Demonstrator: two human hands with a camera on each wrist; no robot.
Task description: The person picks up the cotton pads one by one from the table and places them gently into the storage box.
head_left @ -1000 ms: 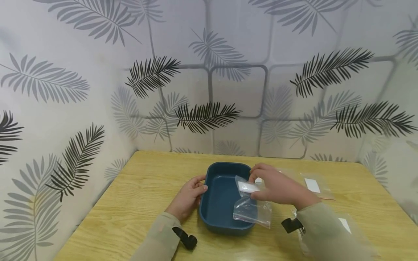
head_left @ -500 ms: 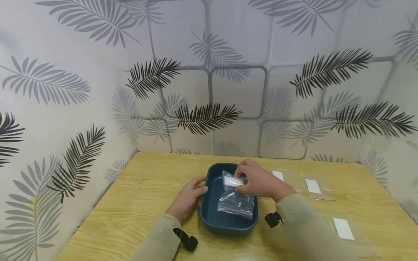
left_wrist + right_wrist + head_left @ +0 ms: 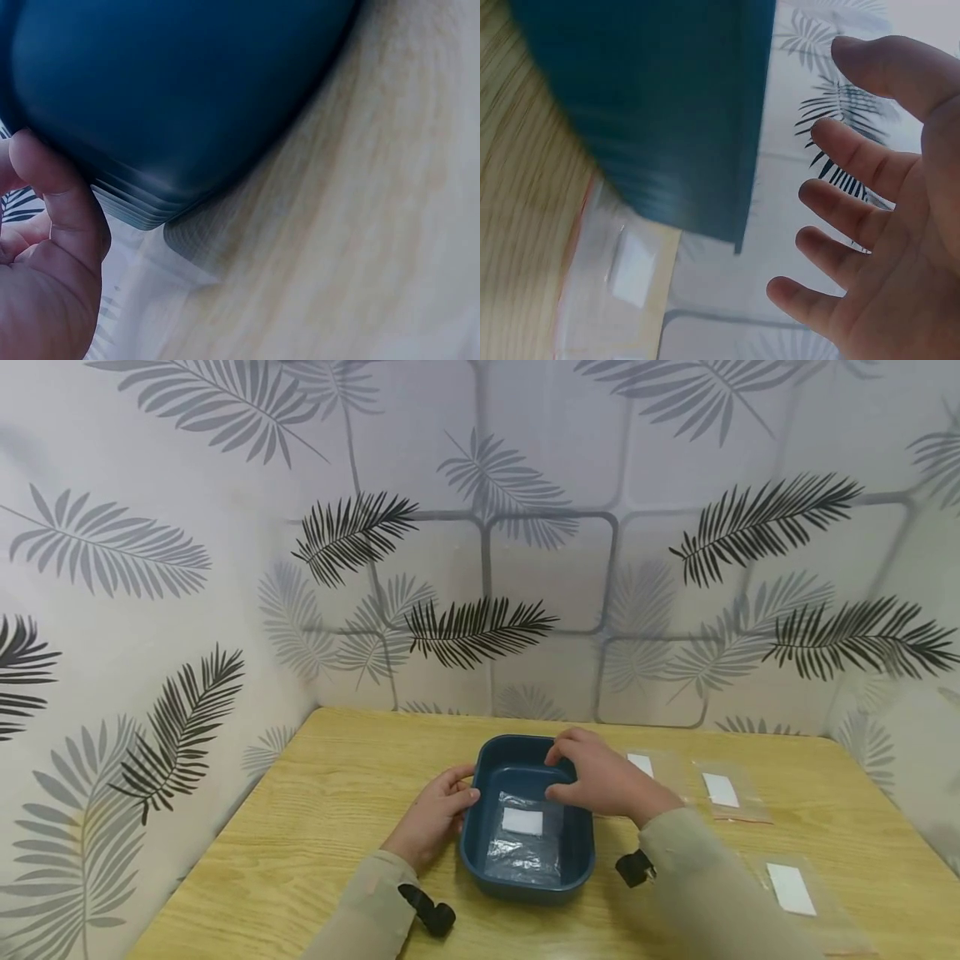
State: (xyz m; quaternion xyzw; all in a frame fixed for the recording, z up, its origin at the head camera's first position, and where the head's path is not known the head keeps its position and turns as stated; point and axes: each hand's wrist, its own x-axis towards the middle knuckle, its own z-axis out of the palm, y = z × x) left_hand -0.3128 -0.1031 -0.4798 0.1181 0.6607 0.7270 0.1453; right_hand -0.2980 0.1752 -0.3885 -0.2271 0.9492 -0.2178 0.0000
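A dark blue rectangular plastic bin (image 3: pixel 489 777) stands on the table in the head view. My left hand (image 3: pixel 433 814) holds its left side, thumb at the rim and fingers against the outer wall. The left wrist view shows that thumb (image 3: pixel 45 165) right at the bin's edge. Inside the bin lies a clear zip bag (image 3: pixel 510 860) with a white label (image 3: pixel 522 822), flat on the bottom. Over the bin's right rim hovers my right hand (image 3: pixel 600 777), fingers spread and holding nothing. In the right wrist view its fingers (image 3: pixel 847 206) are apart from the bin.
To the right on the wooden table (image 3: pixel 330 827) lie more clear bags with white labels: one behind the right hand (image 3: pixel 641 764), another bag (image 3: pixel 722 789) beside it, and a nearer bag (image 3: pixel 791 889). A leaf-patterned wall covering (image 3: pixel 540 677) borders the table's back edge.
My right hand moved left over the bin with the zip bag, then let it go. The bag now lies flat on the bin's bottom. My left hand has stayed at the bin's left side.
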